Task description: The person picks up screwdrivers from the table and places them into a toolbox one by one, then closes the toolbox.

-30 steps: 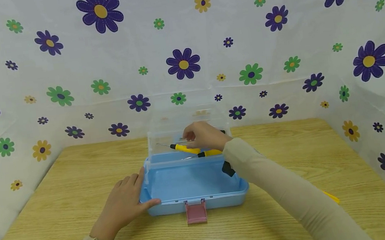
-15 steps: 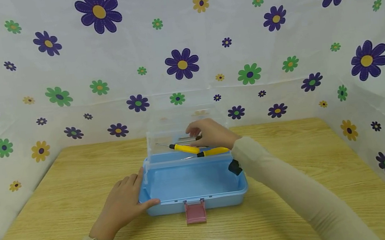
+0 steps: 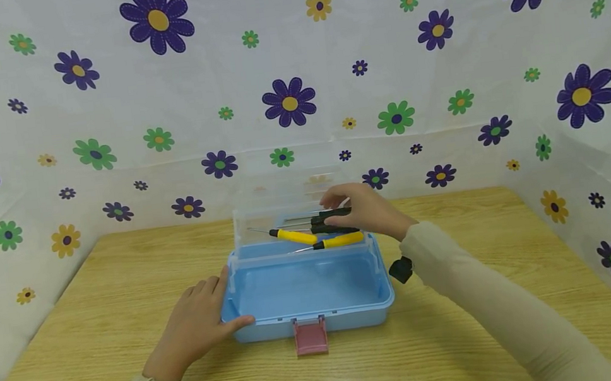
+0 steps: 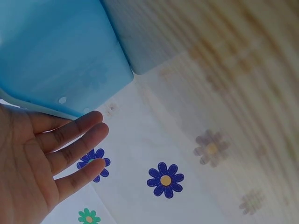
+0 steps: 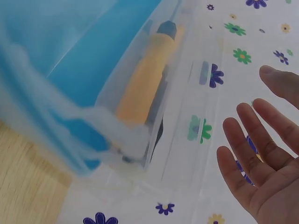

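A light blue toolbox point(image 3: 266, 332) stands with its clear lid point(image 3: 242, 227) raised at the back. Two screwdrivers with yellow handles, the left one point(image 3: 298, 236) and the right one point(image 3: 344, 240), lie in a clear upper part behind the bare blue base. Behind them are several black-handled screwdrivers point(image 3: 329, 229). My right hand point(image 3: 364, 210) is over the black handles' right end, overlapping them in the head view; its fingers point(image 5: 247, 156) are spread and hold nothing in the right wrist view. My left hand point(image 3: 196, 321) rests along the toolbox's left end, thumb over the front rim.
A pink latch point(image 3: 310, 338) hangs open at the toolbox's front. The wooden table point(image 3: 124, 295) extends on both sides. A white flowered cloth point(image 3: 410, 63) closes off the back and sides. A black strap piece point(image 3: 401, 269) is on my right wrist.
My right hand has let go of a black-handled screwdriver among the others and drawn back to the right, its fingers opening. My left hand and the toolbox have stayed in place.
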A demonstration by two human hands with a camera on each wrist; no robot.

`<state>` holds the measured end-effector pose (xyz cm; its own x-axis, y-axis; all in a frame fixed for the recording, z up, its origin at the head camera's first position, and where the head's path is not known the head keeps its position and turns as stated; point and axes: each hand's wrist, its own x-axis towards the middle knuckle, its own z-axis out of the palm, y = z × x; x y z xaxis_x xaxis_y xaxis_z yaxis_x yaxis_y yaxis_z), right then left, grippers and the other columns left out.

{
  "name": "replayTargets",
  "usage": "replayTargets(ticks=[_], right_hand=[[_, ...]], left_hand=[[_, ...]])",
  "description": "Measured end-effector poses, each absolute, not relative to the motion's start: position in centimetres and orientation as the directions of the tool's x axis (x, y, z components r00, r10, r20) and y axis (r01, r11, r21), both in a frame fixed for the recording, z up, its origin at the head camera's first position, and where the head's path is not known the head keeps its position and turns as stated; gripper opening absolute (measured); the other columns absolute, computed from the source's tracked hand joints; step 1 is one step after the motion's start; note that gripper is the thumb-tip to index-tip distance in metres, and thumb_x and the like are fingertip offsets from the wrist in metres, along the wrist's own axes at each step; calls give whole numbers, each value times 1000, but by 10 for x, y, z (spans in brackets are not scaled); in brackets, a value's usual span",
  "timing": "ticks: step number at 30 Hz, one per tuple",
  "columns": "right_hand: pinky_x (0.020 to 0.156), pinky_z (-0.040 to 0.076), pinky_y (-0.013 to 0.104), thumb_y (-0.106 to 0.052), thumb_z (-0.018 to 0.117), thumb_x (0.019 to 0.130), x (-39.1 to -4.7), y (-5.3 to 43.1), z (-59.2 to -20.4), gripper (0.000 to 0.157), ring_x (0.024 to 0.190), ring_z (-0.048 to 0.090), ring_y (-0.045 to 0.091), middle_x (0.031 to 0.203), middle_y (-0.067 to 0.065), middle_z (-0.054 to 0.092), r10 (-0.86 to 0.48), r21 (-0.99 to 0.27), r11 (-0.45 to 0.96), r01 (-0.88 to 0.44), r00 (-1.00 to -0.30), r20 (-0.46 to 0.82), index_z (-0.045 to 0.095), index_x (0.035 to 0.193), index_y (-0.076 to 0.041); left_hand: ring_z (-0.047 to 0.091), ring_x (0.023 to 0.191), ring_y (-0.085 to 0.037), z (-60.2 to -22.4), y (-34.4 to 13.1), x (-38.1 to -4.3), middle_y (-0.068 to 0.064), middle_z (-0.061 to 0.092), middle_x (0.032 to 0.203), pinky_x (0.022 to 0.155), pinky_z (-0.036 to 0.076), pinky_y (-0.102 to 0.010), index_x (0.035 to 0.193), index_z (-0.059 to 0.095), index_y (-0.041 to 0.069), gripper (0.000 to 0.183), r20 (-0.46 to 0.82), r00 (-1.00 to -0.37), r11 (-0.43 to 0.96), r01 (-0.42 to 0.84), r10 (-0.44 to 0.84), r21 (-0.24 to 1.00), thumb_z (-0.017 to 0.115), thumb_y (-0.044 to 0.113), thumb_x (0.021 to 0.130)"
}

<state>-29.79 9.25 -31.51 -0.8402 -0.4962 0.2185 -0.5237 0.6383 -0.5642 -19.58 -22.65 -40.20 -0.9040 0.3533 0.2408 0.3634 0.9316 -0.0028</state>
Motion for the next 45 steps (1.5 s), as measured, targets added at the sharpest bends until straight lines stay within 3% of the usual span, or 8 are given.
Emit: replayTargets(ticks=[12, 25, 45], right_hand=[[90, 51, 46, -15, 71, 83, -288, 142, -308, 31, 101, 62, 30, 110, 14, 67, -451, -528, 651, -545, -837, 309, 64, 111, -4], [92, 49, 49, -17, 71, 83, -271, 188, -305, 36, 103, 60, 30, 113, 15, 66, -421, -469, 730, -497, -868, 264, 61, 115, -3], [88, 49, 51, -18, 71, 83, -244, 237, -331, 37, 101, 60, 30, 112, 15, 65, -417, -447, 755, -480, -877, 237, 61, 116, -4]], left_hand=[[58, 109, -36, -405, -227, -197, -22, 59, 119, 94, 46, -53, 141, 34, -8, 103, 240, -903, 931, 366, 356, -3, 59, 68, 76], [59, 108, -35, -403, -227, -195, -21, 60, 119, 94, 46, -53, 141, 35, -8, 103, 241, -905, 932, 363, 352, 2, 58, 69, 76], [58, 110, -36, -405, -227, -196, -22, 59, 120, 95, 46, -53, 141, 34, -7, 104, 232, -908, 934, 358, 349, -4, 58, 69, 75]])
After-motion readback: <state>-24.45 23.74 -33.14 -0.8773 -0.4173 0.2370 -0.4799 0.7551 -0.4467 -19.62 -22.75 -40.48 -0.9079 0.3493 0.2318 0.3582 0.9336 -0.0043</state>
